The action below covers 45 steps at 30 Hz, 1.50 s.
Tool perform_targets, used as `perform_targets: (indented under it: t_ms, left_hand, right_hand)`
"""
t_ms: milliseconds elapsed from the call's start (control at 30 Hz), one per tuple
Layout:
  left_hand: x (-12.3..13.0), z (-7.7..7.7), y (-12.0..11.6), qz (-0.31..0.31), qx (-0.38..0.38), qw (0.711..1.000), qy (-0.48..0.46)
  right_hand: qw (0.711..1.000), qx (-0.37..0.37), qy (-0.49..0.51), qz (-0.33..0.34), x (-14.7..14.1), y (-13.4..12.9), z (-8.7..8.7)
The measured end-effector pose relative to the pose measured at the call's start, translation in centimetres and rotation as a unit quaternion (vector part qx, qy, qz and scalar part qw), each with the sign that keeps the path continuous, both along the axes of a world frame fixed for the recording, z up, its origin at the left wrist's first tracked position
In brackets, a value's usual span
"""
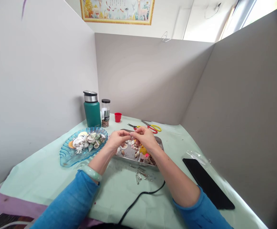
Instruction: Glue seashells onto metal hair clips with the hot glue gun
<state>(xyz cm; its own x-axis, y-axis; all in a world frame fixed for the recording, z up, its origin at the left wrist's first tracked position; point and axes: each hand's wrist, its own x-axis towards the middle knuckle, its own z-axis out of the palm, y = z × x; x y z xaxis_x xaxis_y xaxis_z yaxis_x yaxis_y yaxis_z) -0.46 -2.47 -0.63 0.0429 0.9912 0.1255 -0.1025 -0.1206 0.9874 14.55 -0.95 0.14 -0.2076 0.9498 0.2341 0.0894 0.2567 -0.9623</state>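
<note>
My left hand (118, 140) and my right hand (146, 138) meet over a metal tray (128, 156), fingertips pinched close together. What they hold between them is too small to make out. Under the hands, the tray bears shells and small pieces, among them a yellow piece (143, 150) and a pink one (147, 155). In front of the tray lies a scatter of silver safety pins (138, 176). To the left, a blue scalloped glass dish (66, 161) carries a heap of seashells (90, 141).
Behind the dish stand a green bottle (92, 113), a clear jar with a black lid (105, 113) and a red cup (118, 117). Scissors (154, 128) lie past the tray. A black slab (207, 183) is at right; a black cable (140, 194) crosses the front. Grey panels (143, 76) surround the table.
</note>
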Motion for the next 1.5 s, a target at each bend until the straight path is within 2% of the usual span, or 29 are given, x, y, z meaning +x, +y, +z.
perform_targets:
  t_ms: [167, 400, 467, 533, 567, 633, 733, 800, 867, 967, 1033, 1067, 1100, 1200, 1233, 1267, 1367, 1433, 1500]
  left_hand:
    - [-0.1, 0.1, -0.1, -0.006, -0.018, 1.000, -0.012]
    - [-0.8, 0.1, 0.5, -0.017, -0.049, 0.992, -0.111]
    - [-1.2, 0.4, 0.6, -0.015, -0.048, 0.990, -0.133]
    - [-1.5, 0.8, 0.5, -0.005, -0.042, 0.986, -0.162]
    - [-1.6, 1.0, 0.5, 0.004, -0.041, 0.984, -0.176]
    - [-1.8, 1.2, 0.5, 0.020, -0.041, 0.979, -0.197]
    - [-2.0, 1.1, 0.7, 0.033, -0.040, 0.976, -0.210]
    - [-2.1, 0.9, 0.9, 0.032, -0.036, 0.976, -0.213]
    - [-2.2, 0.8, 1.0, 0.026, -0.031, 0.976, -0.213]
    - [-2.2, 1.0, 0.8, 0.019, -0.032, 0.977, -0.211]
    - [-2.0, 1.2, 0.6, 0.019, -0.037, 0.977, -0.209]
    - [-1.9, 1.3, 0.5, 0.018, -0.040, 0.977, -0.209]
    - [-1.8, 1.4, 0.4, 0.018, -0.042, 0.977, -0.208]
    - [-1.5, 1.3, 0.3, 0.008, -0.044, 0.979, -0.199]
    - [-1.4, 1.2, 0.3, 0.002, -0.044, 0.980, -0.196]
    - [-1.3, 1.1, 0.3, -0.004, -0.044, 0.980, -0.192]
    - [-1.1, 0.5, 0.5, -0.021, -0.053, 0.981, -0.186]
    - [-1.0, 0.2, 0.6, -0.031, -0.061, 0.981, -0.183]
    - [-0.8, 0.1, 0.5, -0.040, -0.070, 0.981, -0.177]
  right_hand:
    - [1.000, -0.009, -0.019, 0.009, 0.0, 0.1, 0.0]
    - [0.999, -0.024, -0.018, -0.023, 0.8, 0.3, 1.1]
    - [0.997, -0.015, -0.064, -0.031, 1.0, 0.4, 1.1]
    - [0.986, 0.015, -0.167, -0.009, 0.9, 0.5, 1.0]
    - [0.972, 0.037, -0.231, 0.014, 0.6, 0.5, 1.0]
    - [0.925, 0.088, -0.363, 0.072, -0.5, 0.5, 1.0]
    - [0.825, 0.146, -0.536, 0.105, -2.8, 0.4, 1.1]
    - [0.763, 0.160, -0.610, 0.142, -4.1, 0.4, 1.0]
    - [0.728, 0.159, -0.643, 0.177, -5.0, 0.5, 0.7]
    - [0.712, 0.160, -0.656, 0.192, -5.0, 0.6, 0.3]
    - [0.725, 0.170, -0.642, 0.181, -4.2, 0.7, 0.3]
    - [0.745, 0.174, -0.621, 0.169, -3.5, 0.6, 0.4]
    - [0.775, 0.176, -0.588, 0.150, -2.8, 0.6, 0.6]
    - [0.906, 0.118, -0.384, 0.130, -0.4, 0.1, 1.0]
    - [0.940, 0.098, -0.304, 0.118, 0.3, 0.0, 1.1]
    - [0.963, 0.085, -0.234, 0.107, 0.9, -0.2, 1.1]
    - [0.991, 0.093, -0.067, 0.067, 1.8, -0.5, 0.7]
    - [0.992, 0.121, -0.013, 0.045, 1.9, -0.5, 0.2]
    - [0.988, 0.149, 0.000, 0.030, 1.7, -0.5, -0.3]
